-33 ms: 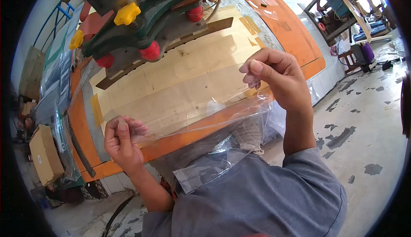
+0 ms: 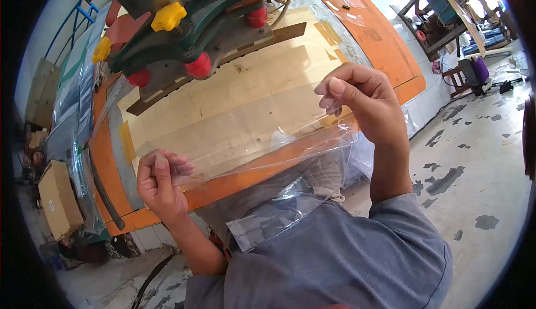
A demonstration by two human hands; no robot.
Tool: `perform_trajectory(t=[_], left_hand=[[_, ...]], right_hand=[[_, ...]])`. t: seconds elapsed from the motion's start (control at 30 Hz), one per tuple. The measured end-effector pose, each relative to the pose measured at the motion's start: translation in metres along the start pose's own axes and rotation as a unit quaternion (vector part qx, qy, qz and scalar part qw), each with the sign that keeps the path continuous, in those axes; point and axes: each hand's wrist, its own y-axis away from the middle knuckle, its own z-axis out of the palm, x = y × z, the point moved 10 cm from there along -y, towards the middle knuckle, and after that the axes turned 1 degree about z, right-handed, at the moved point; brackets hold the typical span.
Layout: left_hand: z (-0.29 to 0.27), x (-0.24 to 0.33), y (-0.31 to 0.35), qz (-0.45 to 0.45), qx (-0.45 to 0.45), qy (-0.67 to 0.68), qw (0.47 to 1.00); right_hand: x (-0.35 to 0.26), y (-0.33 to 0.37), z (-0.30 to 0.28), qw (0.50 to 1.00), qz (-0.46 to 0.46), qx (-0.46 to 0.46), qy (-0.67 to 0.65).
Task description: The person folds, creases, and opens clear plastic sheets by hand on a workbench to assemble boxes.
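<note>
A clear plastic sheet is stretched between my two hands, above the near edge of the table. My left hand pinches one corner between thumb and fingers, on the left. Higher up on the right, my right hand is closed on the other end, thumb pressed against the fingertips. The sheet's lower part droops over my lap, where it catches the light. Behind it lies a pale beige board, held at its sides with yellow-brown tape. Over that board's far side stands a dark green press with a long metal bar.
Yellow star-shaped knobs and red collars sit on the press. The table has an orange top. At the left are a cardboard box and stacked plastic sheets. A wooden bench stands far right.
</note>
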Motion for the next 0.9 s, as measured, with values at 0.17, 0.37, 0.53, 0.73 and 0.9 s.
perform_trajectory(t=[0.17,0.37,0.53,0.73,0.9], left_hand=[[0.003,0.006,0.002,-0.017,-0.001,-0.016,1.0],[0.027,0.01,-0.011,-0.061,-0.033,0.001,0.998],[0.04,0.015,-0.015,-0.07,-0.05,0.048,0.995],[0.05,0.02,-0.018,-0.077,-0.068,0.123,0.987],[0.048,0.015,-0.022,-0.073,-0.076,0.094,0.99]], right_hand=[[0.009,-0.004,-0.002,1.0,0.01,0.002,-0.025],[0.008,-0.002,-0.021,0.996,0.003,0.089,0.011],[0.01,-0.002,-0.034,0.99,-0.006,0.138,0.034],[0.011,-0.004,-0.04,0.99,-0.018,0.136,0.03],[0.01,-0.005,-0.045,0.989,-0.019,0.144,0.032]])
